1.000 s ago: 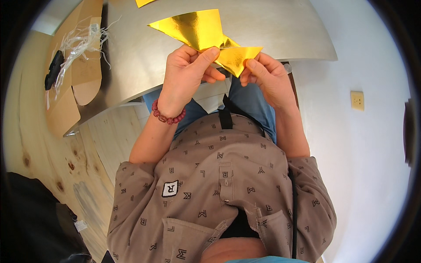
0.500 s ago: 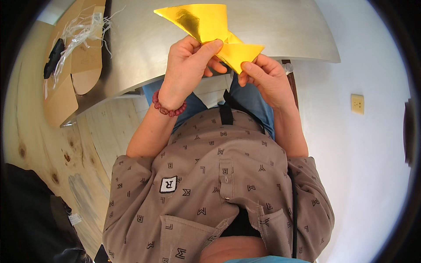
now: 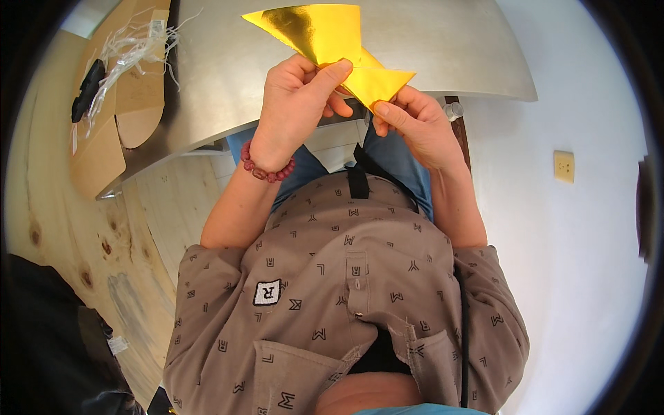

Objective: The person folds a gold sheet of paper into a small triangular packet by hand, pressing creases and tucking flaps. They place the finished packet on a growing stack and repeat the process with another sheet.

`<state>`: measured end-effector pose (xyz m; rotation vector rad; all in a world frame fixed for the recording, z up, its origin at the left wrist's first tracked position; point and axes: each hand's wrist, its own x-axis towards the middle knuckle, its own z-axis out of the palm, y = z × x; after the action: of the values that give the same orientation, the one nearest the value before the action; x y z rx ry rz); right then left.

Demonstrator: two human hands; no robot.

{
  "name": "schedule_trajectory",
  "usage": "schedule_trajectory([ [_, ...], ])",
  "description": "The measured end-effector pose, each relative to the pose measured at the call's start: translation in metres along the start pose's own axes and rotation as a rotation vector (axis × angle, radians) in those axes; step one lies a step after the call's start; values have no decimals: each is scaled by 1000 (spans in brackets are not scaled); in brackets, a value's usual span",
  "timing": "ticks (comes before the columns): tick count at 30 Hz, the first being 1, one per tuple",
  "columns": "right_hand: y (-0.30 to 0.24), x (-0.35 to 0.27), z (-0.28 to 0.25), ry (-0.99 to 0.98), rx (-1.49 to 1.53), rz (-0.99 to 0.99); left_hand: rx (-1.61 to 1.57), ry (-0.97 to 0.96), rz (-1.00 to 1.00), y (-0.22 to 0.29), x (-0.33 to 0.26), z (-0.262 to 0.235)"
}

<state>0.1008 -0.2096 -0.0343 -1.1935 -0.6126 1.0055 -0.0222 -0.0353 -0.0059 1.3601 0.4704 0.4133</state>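
I see both hands raised over the near edge of the table (image 3: pixel 429 48), holding one folded sheet of gold foil paper (image 3: pixel 325 34) in the air above it.

Left hand (image 3: pixel 294 107): thumb and fingers are closed together on the paper's lower fold, thumb on top. A red bead bracelet (image 3: pixel 266 169) sits on that wrist.

Right hand (image 3: pixel 415 124): fingertips pinch the paper's lower right point, clamped on it from below and beside.

Paper: shiny gold, creased into angular flaps. The larger flap extends up and left over the table; a smaller triangular flap points right, between the two hands. I cannot tell whether any part touches the table.

Surface: the table is smooth, grey metal, with a curved near edge. At its left end lies flat brown cardboard (image 3: pixel 121 114), with a tangle of pale plastic strands (image 3: pixel 138 45) and a black object (image 3: pixel 86 86) on it.

Room: light wooden floor planks (image 3: pixel 62 228) with dark knots run under the table's left side. A white wall (image 3: pixel 581 242) fills the right, carrying a pale yellow wall outlet (image 3: pixel 564 166).
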Motion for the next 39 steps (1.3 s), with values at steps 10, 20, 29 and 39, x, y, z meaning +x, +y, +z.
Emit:
schedule_trajectory([
  [10, 1, 1, -3, -36, 21, 71, -14, 34, -11, -3, 1, 5],
  [20, 2, 4, -1, -106, 369, 186, 4, 9, -45, 1, 7, -1],
  [29, 3, 4, -1, -121, 308, 160, 19, 17, -53, 0, 8, 0],
  [39, -3, 4, -4, -193, 440, 188, -68, -29, -90, 4, 10, -4],
])
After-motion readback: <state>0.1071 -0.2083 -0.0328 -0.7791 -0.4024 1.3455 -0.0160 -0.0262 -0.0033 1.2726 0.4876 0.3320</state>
